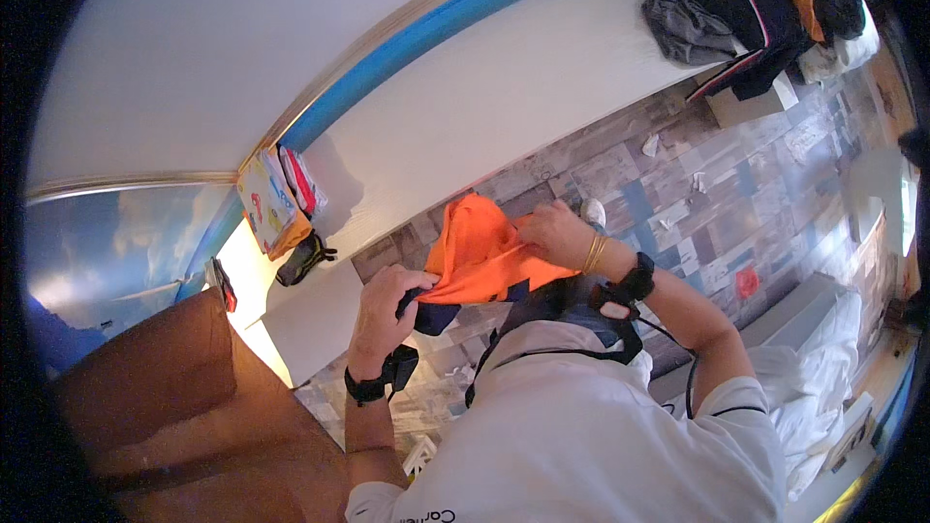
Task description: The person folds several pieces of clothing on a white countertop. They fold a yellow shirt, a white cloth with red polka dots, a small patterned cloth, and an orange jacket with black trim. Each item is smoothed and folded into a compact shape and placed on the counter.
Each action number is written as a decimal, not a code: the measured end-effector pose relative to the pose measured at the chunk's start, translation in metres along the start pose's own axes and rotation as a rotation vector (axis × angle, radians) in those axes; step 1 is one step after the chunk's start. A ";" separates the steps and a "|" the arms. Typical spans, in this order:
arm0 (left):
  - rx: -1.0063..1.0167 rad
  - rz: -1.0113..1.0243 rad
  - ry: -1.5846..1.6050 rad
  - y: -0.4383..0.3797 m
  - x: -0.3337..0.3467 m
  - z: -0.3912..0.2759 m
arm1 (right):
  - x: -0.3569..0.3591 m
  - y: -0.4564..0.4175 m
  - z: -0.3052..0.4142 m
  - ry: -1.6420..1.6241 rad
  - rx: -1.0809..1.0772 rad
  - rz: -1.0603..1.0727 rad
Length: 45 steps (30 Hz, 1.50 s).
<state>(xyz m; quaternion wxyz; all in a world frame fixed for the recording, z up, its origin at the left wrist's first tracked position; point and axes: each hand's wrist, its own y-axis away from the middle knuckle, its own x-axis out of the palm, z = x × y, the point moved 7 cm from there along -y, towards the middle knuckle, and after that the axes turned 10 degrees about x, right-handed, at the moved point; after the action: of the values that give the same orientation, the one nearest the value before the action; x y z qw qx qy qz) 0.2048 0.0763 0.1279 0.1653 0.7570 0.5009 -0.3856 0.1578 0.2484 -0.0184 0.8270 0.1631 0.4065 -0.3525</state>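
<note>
An orange and dark navy cloth garment [476, 250] is held up in front of my body, bunched at its upper part. My left hand [385, 309] grips its left edge, where dark fabric shows under the fingers. At the other side, my right hand [556, 236] pinches the orange fabric. The garment's lower dark part hangs between the hands and is partly hidden. Both wrists wear black straps with devices.
A long white surface [501, 80] runs beyond the garment. Folded clothes [272, 203] and a dark pouch-like item [299, 260] lie at its left end; dark clothes [734, 14] are heaped at its right. A brown sofa-like piece [203, 421] stands left. Scraps dot the patterned floor [610, 160].
</note>
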 end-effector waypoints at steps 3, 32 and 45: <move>0.011 0.040 -0.025 0.007 -0.004 -0.012 | -0.004 -0.016 -0.009 0.016 0.004 -0.080; -0.408 -0.198 -0.158 0.034 -0.051 0.026 | -0.095 -0.016 0.016 -0.176 -0.042 -0.331; -0.222 -0.100 -0.046 -0.036 -0.031 0.036 | -0.080 0.015 -0.016 -0.184 0.156 -0.081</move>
<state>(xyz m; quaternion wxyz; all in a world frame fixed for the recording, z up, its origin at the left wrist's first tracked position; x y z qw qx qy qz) 0.1518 0.0500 0.1330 0.2401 0.6992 0.5737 -0.3525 0.1265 0.3038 0.0342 0.8305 0.1775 0.3067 -0.4297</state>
